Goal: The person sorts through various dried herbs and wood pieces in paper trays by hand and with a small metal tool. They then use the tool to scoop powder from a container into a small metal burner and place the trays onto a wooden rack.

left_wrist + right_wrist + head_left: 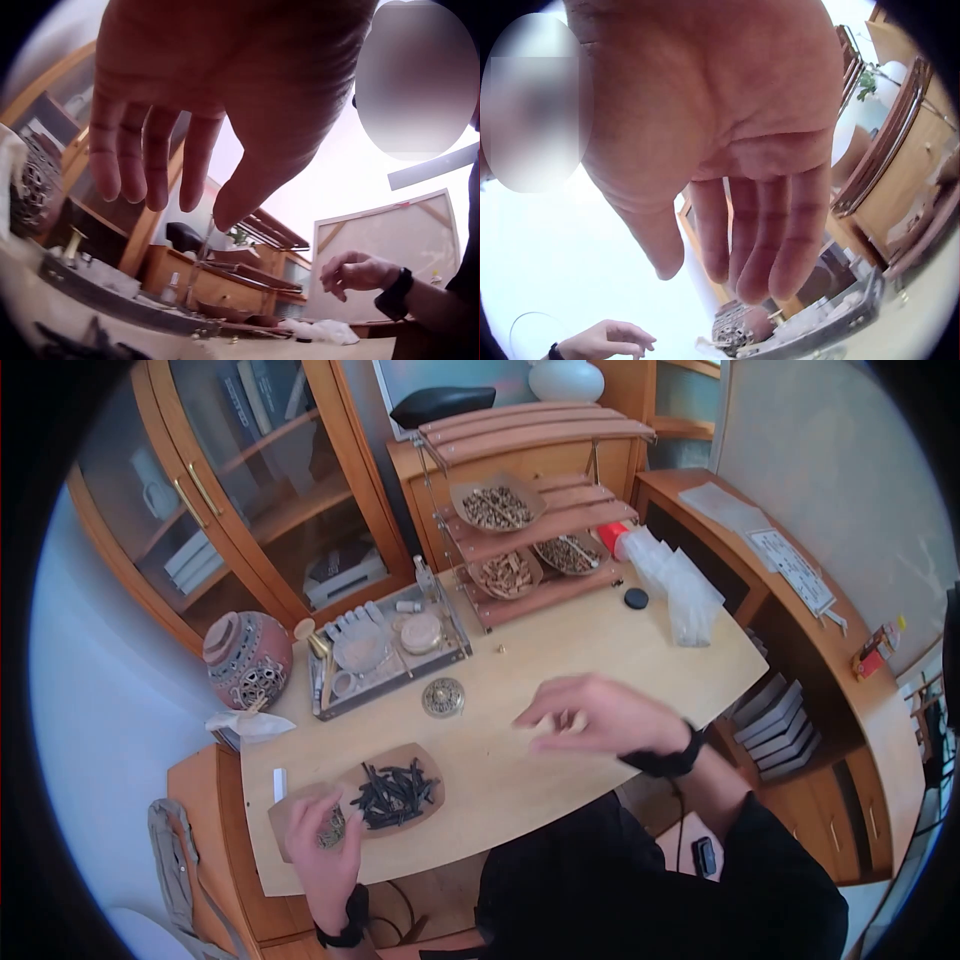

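Observation:
My left hand [322, 842] hovers over a brown paper tray [282, 812] at the table's front left, partly hiding greenish dried bits [331, 828] in it. In the left wrist view its fingers [156, 165] hang loosely with nothing between them. Beside that tray, another brown tray [437, 773] holds a heap of dark dried strips [395, 794]. My right hand [598, 716] is above the right part of the table, fingers relaxed. Its palm shows bare in the right wrist view. Nearest to it on the table lies an ornate round metal lid [443, 697].
A grey tray [392, 688] with jars and tools stands at the back left, beside a patterned pot [246, 660]. Behind the table, a tiered wooden rack [545, 534] bears several brown trays of dried pieces. Clear plastic bags [690, 605] and a black cap [635, 598] lie back right.

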{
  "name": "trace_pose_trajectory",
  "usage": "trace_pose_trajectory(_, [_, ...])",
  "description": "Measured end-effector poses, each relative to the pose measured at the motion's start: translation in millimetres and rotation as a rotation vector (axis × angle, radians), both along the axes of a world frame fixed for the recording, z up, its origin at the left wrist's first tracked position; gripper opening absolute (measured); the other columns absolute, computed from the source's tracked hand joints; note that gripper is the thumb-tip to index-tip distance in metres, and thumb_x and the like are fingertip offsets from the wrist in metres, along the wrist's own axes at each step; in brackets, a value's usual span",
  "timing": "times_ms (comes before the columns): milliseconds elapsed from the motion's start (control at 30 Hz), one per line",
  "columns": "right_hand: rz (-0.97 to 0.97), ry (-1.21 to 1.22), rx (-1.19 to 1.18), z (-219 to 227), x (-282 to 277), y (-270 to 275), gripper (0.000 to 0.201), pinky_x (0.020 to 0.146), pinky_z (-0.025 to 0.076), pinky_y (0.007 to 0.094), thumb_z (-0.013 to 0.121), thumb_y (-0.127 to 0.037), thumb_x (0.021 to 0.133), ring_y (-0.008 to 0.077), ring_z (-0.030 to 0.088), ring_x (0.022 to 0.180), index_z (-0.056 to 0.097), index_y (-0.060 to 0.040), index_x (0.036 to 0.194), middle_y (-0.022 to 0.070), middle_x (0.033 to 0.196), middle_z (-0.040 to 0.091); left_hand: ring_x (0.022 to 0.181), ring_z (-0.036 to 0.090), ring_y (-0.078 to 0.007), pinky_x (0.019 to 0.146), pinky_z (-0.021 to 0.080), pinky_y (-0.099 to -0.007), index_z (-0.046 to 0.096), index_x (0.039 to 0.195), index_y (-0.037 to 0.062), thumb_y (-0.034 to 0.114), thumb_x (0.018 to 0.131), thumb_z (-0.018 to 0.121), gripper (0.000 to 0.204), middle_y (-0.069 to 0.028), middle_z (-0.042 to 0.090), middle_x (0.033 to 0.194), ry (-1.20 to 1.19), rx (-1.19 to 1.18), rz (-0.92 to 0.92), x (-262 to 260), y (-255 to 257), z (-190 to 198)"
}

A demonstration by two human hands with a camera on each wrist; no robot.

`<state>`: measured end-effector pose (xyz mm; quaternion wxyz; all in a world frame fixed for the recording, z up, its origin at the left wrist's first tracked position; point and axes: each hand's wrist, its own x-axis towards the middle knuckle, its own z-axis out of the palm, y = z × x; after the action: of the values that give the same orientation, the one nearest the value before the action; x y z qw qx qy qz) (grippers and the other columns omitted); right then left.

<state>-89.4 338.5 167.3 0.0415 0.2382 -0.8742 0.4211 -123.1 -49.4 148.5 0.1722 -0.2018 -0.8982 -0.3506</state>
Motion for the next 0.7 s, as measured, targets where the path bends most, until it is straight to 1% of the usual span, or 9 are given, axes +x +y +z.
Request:
trace_pose_trajectory(100, [-0.124, 0.017, -0.074, 20.6, -13.0, 56.8, 0.032, 0.068, 0.056, 0.0273, 0.073, -0.026, 0.094, 0.0161, 0.069, 0.079, 0.070, -0.0049, 0.118, 0.0082, 0.094, 0.070, 0.080, 0.059, -0.0216, 0.070, 0.047, -0.0311, 0.070, 0.111, 0.0016, 0.006, 0.076, 0.081, 0.037, -0.0105, 0.062, 0.092, 0.024, 0.013, -0.169, -24.6, 52.1, 33.9])
trace_pose_trajectory(167, [-0.241, -0.225, -0.294, 28.8, -30.6, 89.2, 0.035, 0.066, 0.056, 0.0259, 0.072, -0.026, 0.096, 0.0128, 0.068, 0.076, 0.068, -0.0035, 0.122, 0.0064, 0.095, 0.070, 0.080, 0.061, -0.0180, 0.070, 0.050, -0.0297, 0.070, 0.114, 0.0022, 0.010, 0.079, 0.082, 0.039, -0.0094, 0.065, 0.094, -0.023, 0.038, -0.368, -56.4, 85.2, 41.6])
trace_pose_trajectory(233, [-0.287, -0.239, -0.362, 35.9, -56.4, 115.1, 0.037, 0.066, 0.056, 0.0257, 0.070, -0.027, 0.097, 0.0126, 0.067, 0.075, 0.066, -0.0017, 0.124, 0.0060, 0.094, 0.070, 0.087, 0.065, -0.0121, 0.076, 0.054, -0.0272, 0.069, 0.116, 0.0014, 0.013, 0.086, 0.079, 0.034, -0.0055, 0.068, 0.104, -0.259, 0.087, -0.475, -95.0, 121.0, 42.3])
trace_pose_trajectory(300, [-0.326, -0.255, -0.435, 42.1, -85.2, 133.2, 0.040, 0.066, 0.056, 0.0254, 0.069, -0.029, 0.098, 0.0123, 0.067, 0.074, 0.064, 0.0001, 0.126, 0.0055, 0.093, 0.069, 0.083, 0.066, -0.0103, 0.072, 0.055, -0.0264, 0.067, 0.120, -0.0005, 0.020, 0.090, 0.078, 0.038, -0.0073, 0.069, 0.105, -0.480, 0.097, -0.548, -136.8, 159.7, 52.2])
trace_pose_trajectory(367, [-0.470, -0.234, -0.398, 47.5, -114.0, 143.9, 0.047, 0.067, 0.057, 0.0254, 0.066, -0.034, 0.100, 0.0132, 0.068, 0.075, 0.061, 0.0043, 0.128, 0.0075, 0.091, 0.069, 0.074, 0.066, -0.0148, 0.063, 0.054, -0.0275, 0.061, 0.124, -0.0057, 0.029, 0.093, 0.076, 0.049, -0.0091, 0.070, 0.097, -0.656, 0.209, -0.530, -180.1, 196.4, 54.9])
trace_pose_trajectory(467, [-0.533, -0.252, -0.421, 45.0, -153.0, 146.0, 0.049, 0.068, 0.058, 0.0261, 0.063, -0.037, 0.101, 0.0141, 0.068, 0.075, 0.061, 0.0052, 0.127, 0.0089, 0.090, 0.069, 0.070, 0.067, -0.0159, 0.054, 0.052, -0.0261, 0.056, 0.127, -0.0077, 0.033, 0.096, 0.071, 0.054, -0.0137, 0.070, 0.096, -0.671, 0.328, -0.460, -211.1, 246.6, 71.7])
trace_pose_trajectory(533, [-0.548, -0.272, -0.440, 45.4, -167.2, 138.5, 0.048, 0.068, 0.060, 0.0273, 0.063, -0.036, 0.102, 0.0161, 0.070, 0.074, 0.061, 0.0058, 0.125, 0.0111, 0.089, 0.069, 0.066, 0.064, -0.0154, 0.053, 0.051, -0.0257, 0.056, 0.129, -0.0038, 0.035, 0.101, 0.062, 0.048, -0.0127, 0.068, 0.096, -0.719, 0.310, -0.411, -235.7, 271.2, 71.1])
trace_pose_trajectory(667, [-0.491, -0.321, -0.574, 35.5, -190.5, 132.3, 0.041, 0.070, 0.060, 0.0286, 0.059, -0.029, 0.103, 0.0193, 0.071, 0.076, 0.061, 0.0079, 0.122, 0.0147, 0.091, 0.070, 0.061, 0.061, -0.0135, 0.050, 0.049, -0.0257, 0.058, 0.124, -0.0043, 0.028, 0.102, 0.059, 0.040, -0.0129, 0.067, 0.094, -0.731, 0.339, -0.367, -264.3, 303.7, 65.3])
trace_pose_trajectory(700, [-0.476, -0.331, -0.645, 33.2, -192.4, 131.7, 0.037, 0.070, 0.061, 0.0293, 0.057, -0.025, 0.103, 0.0204, 0.072, 0.076, 0.062, 0.0088, 0.119, 0.0161, 0.092, 0.071, 0.058, 0.061, -0.0147, 0.046, 0.048, -0.0271, 0.059, 0.115, -0.0057, 0.024, 0.100, 0.059, 0.033, -0.0137, 0.067, 0.089, -0.724, 0.396, -0.377, -268.3, 307.5, 59.6])
